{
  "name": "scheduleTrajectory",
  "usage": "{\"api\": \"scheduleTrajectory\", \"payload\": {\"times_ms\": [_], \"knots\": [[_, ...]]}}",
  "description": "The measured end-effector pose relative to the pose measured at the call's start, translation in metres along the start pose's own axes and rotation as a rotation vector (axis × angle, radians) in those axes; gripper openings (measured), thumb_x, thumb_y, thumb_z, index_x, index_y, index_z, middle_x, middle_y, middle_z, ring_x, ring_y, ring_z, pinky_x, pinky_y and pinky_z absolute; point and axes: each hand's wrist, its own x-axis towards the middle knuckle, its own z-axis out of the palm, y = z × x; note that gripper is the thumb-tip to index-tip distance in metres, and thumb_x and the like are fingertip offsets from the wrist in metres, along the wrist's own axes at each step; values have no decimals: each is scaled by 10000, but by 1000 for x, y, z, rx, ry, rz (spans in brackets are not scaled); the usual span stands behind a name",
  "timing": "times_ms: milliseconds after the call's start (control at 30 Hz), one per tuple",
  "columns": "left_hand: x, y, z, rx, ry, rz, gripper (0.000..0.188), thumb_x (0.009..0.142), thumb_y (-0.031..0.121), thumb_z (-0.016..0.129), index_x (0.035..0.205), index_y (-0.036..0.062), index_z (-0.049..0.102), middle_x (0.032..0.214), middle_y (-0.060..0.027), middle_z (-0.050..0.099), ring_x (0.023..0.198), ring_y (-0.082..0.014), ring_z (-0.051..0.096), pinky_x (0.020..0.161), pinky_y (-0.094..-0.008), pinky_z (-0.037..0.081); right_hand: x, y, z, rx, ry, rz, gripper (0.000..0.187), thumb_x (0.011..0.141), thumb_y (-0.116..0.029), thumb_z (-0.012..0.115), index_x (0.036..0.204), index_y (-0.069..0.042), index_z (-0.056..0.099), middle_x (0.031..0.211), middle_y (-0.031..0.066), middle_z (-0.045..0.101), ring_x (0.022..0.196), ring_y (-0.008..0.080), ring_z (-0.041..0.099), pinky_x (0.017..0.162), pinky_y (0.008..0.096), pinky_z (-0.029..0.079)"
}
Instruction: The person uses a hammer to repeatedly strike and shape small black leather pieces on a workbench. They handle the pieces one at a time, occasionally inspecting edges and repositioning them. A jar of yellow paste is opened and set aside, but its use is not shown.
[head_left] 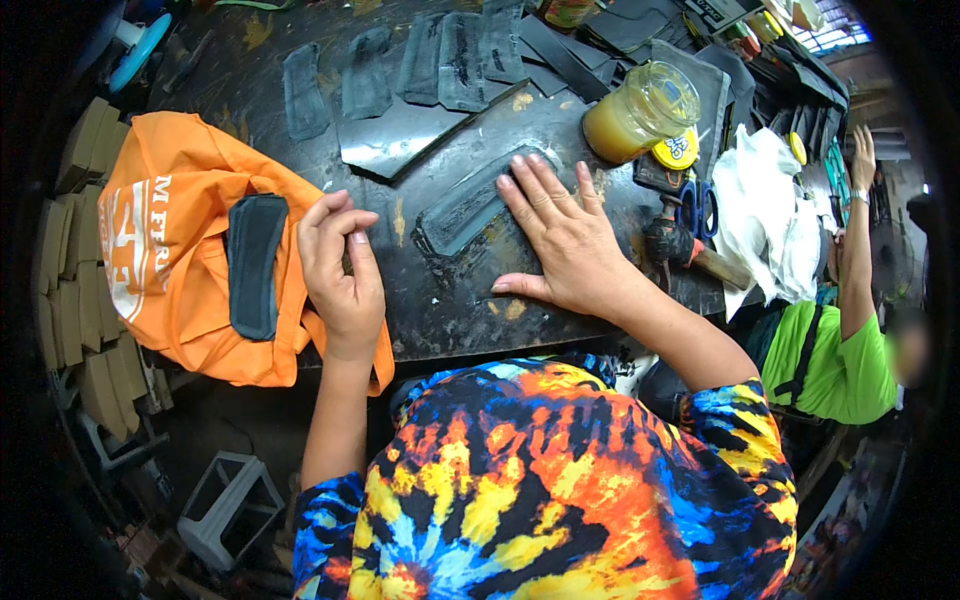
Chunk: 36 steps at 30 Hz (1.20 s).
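Observation:
My right hand [560,230] lies flat with fingers spread over the upper end of a dark, oblong strip [460,222] on the black worktable. The strip's surface looks streaked and shiny, and its far end is partly hidden by my fingers. Loosely bent, with the thumb apart, my left hand [343,270] hovers by the edge of an orange fabric bag [165,270], and nothing shows in it. On that bag rests a smooth black oblong piece [258,268], just left of my left hand.
Several similar dark strips [367,75] lie across the back, beside a shiny black plate [395,135]. At right stand a glass jar of amber liquid [620,125], blue-handled scissors [697,208], a hammer [690,240] and white plastic [765,210]. A person in green [840,355] raises an arm.

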Motion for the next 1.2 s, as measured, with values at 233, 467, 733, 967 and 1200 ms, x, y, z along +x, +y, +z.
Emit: {"api": "scheduleTrajectory", "payload": {"times_ms": [233,467,733,967,1200], "knots": [[1,-3,-1,14,9,36,189,955,-74,563,1042,17,704,1255,-194,622,1167,-321,638,1003,-402,508,8,-23,-4,89,-17,-179,1062,891,-819,520,1621,-55,412,1703,184,343,1622,317,236,1272,671,57],[2,-4,-2,31,8,46,186,957,-73,560,1035,15,704,1249,-192,628,1169,-325,640,1002,-404,513,9,-51,0,202,-44,-234,1025,908,-787,541,1637,-82,392,1712,195,320,1627,327,220,1271,675,73],[-1,-5,-3,18,5,16,164,1019,-28,543,1069,10,695,1293,-154,615,1193,-270,624,1031,-376,504,4,-7,-36,465,0,62,858,931,-657,668,1510,-33,553,1726,258,245,1630,426,145,1262,689,92],[6,3,-5,48,-37,26,230,962,-59,565,1162,4,659,1255,-167,639,1169,-304,629,998,-389,505,-8,-50,-11,411,-62,-119,889,902,-730,633,1476,-52,587,1684,261,323,1617,410,208,1253,710,87],[41,38,6,-127,-203,-53,310,931,-50,627,1235,9,642,1172,-123,669,1068,-232,663,884,-331,511,-12,15,-33,333,289,233,566,880,-453,806,1255,-47,682,1439,207,566,1333,401,524,1111,511,409]]}}
